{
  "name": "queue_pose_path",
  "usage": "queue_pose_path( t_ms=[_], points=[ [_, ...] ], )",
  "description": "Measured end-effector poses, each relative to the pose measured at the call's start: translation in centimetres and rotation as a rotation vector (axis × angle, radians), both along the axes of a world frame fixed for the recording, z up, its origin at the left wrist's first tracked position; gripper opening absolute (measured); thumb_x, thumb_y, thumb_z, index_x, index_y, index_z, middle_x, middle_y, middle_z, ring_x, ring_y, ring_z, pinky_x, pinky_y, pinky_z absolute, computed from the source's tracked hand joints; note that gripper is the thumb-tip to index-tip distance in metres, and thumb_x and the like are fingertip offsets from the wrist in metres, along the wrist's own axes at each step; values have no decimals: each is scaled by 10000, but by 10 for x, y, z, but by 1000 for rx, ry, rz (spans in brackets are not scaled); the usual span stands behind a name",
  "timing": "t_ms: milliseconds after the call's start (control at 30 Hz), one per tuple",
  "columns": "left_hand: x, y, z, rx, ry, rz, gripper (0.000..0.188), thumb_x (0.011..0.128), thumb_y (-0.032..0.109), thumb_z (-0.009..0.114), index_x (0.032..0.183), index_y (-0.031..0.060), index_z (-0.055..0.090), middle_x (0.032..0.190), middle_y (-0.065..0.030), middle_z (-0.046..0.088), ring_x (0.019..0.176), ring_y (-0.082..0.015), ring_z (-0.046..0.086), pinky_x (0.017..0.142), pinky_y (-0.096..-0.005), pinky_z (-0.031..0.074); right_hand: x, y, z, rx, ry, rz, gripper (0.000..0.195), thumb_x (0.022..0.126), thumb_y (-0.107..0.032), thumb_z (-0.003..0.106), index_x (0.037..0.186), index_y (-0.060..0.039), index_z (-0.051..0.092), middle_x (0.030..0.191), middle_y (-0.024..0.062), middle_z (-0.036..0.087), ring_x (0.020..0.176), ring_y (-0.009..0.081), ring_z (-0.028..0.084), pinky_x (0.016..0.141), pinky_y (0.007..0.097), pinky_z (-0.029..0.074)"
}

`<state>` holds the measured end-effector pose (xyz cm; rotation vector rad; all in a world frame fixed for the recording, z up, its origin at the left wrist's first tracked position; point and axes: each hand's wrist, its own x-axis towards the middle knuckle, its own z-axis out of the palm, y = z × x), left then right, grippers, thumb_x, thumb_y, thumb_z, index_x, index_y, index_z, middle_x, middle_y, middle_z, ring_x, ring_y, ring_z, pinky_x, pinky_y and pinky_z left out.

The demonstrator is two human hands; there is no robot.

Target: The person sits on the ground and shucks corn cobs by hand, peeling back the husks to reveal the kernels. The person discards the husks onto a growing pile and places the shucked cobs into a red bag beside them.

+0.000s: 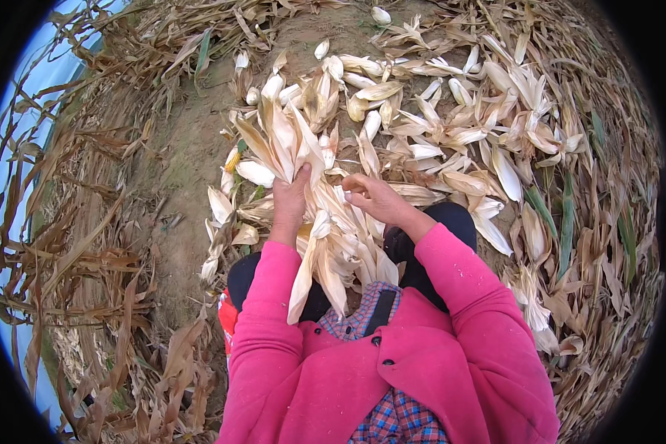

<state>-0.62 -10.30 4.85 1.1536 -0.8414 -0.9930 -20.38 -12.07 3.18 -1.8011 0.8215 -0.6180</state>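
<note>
My left hand (293,194) grips a bunch of pale, dry corn husks (286,141), which fan upward above its thumb. To the right of it, my right hand (369,195) has its fingers curled beside the husks; whether they pinch anything is hard to see. More loose husks (324,261) hang below and between my hands, over my lap. Ahead of my hands, many husks and husk-covered ears lie on the soil. An ear with yellow kernels showing (232,161) lies left of my left hand. Whether an ear is inside the held bunch is hidden.
Bare soil (172,161) stretches to the left. Dry cornstalks (94,261) stand or lean at the far left, and a thick layer of stalks and leaves (599,222) covers the right side. Something red (227,319) shows beside my left knee.
</note>
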Motion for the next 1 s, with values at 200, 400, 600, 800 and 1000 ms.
queue_pose_path(
  t_ms=[200,400,600,800,1000],
  points=[
    [-23,3,16,-46,-125,41,362,823,109,679,1131,-35,554,1021,-69,629,859,-124,579,778,-249,453,43,20,28,-149,197,-147,319,813,-279,625,937,10,573,771,197,618,725,327,617,667,385,479],
    [-13,20,7,109,26,-101,373,826,118,680,1144,-25,547,1007,-72,625,861,-131,577,758,-261,460,47,7,11,-286,112,-465,217,814,-208,598,830,4,552,705,219,586,698,408,573,609,461,447],
    [-13,37,7,584,343,-549,430,862,370,620,1140,50,548,953,-95,627,819,-176,609,751,-282,477,41,-1,26,-317,160,-526,256,822,-262,598,879,-18,543,762,218,600,731,407,583,637,470,451],
    [-39,51,-2,577,591,-316,242,870,181,571,1025,0,531,788,-134,624,679,-239,629,660,-379,543,27,-9,-10,-268,-42,-376,298,806,-206,623,1045,-39,564,872,157,631,837,329,608,728,388,471],
    [-29,53,-17,474,353,-255,205,817,50,575,1020,25,563,752,-28,576,511,-126,505,486,-277,463,9,-7,23,-231,-209,76,327,808,-177,623,1113,-89,547,985,52,558,918,201,519,815,296,417]
  ],
)
